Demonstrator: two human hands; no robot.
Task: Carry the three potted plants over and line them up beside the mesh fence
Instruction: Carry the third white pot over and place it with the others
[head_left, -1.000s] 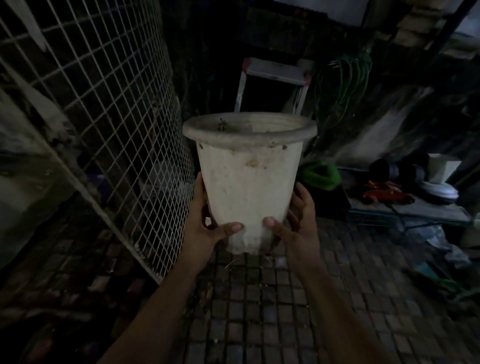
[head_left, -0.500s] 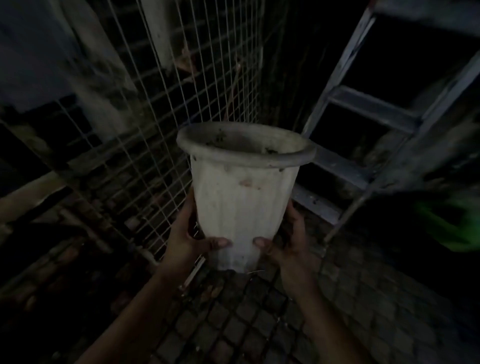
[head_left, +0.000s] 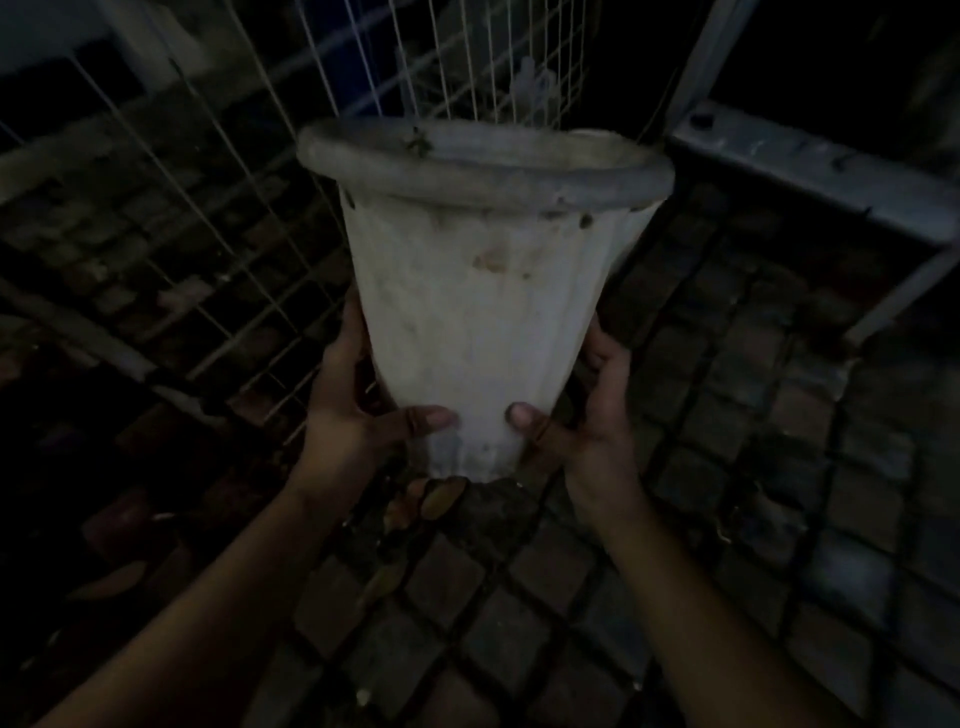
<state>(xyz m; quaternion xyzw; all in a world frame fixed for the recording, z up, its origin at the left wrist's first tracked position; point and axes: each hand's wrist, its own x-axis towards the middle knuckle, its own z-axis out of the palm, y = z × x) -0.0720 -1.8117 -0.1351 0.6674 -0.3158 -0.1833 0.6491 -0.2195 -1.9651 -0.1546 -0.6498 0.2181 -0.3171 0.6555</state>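
Gripping tall white pot (head_left: 478, 312), stained, thick-rimmed, upright

The pot (head_left: 483, 312) hides its own contents and both hands' fingers (head_left: 597, 353) behind it; fence (head_left: 249, 249) blurred.

The mesh fence (head_left: 363, 171) is closing off the left and far side, and a metal ladder frame (head_left: 810, 171) is boxing in the right. Brick paving (head_left: 701, 467) between them is lying open, dry leaves (head_left: 431, 499) littering it.
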